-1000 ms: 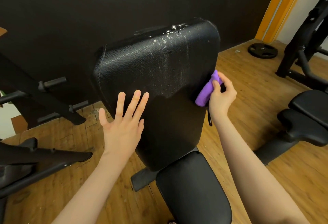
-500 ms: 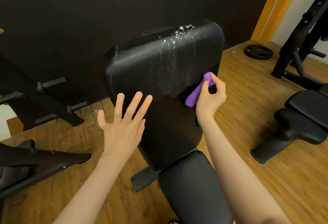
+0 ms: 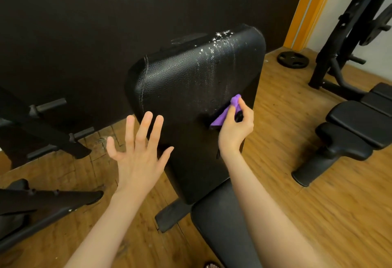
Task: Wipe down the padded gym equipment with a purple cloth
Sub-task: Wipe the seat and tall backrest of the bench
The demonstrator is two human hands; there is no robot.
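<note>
A weight plate (image 3: 293, 59) is lying flat on the wooden floor (image 3: 318, 214) at upper right, near an orange door frame (image 3: 308, 8). A second bench (image 3: 350, 131) is sitting at right; black rack legs (image 3: 42, 206) are resting at lower left.

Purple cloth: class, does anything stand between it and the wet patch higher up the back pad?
Nothing visible does. The right hand holds the purple cloth against the back pad, and the droplets lie above it on bare padding.
</note>
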